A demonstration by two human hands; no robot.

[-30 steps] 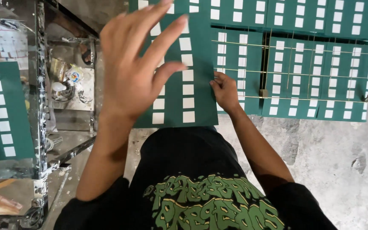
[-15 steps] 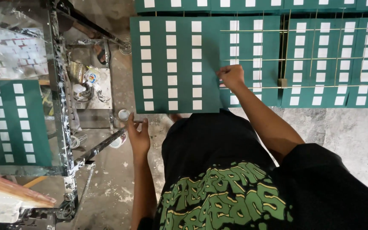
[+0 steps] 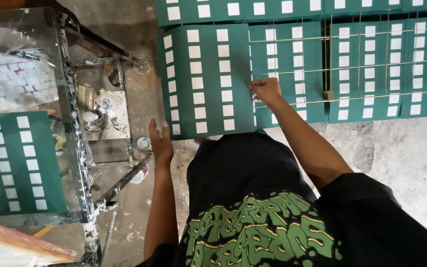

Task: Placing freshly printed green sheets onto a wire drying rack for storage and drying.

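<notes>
A dark green sheet [image 3: 206,79] printed with columns of white squares lies on the concrete floor in front of me. My right hand [image 3: 266,91] pinches its right edge, where it overlaps the neighbouring green sheet [image 3: 285,74]. My left hand [image 3: 160,142] hovers with fingers loosely apart just off the sheet's lower left corner, holding nothing. More such sheets [image 3: 381,69] lie in rows to the right under thin wooden sticks. My black shirt with a green print fills the bottom of the view.
A glass-topped metal table [image 3: 77,148] stands at the left, with another green printed sheet [image 3: 13,163] on it. Under it sit a paint-stained board, small cups [image 3: 143,143] and jars. Bare concrete floor [image 3: 401,153] lies at the right.
My left hand has dropped from high in front of the camera down to the sheet's lower left corner. The right hand stays on the sheet's right edge. The view has shifted.
</notes>
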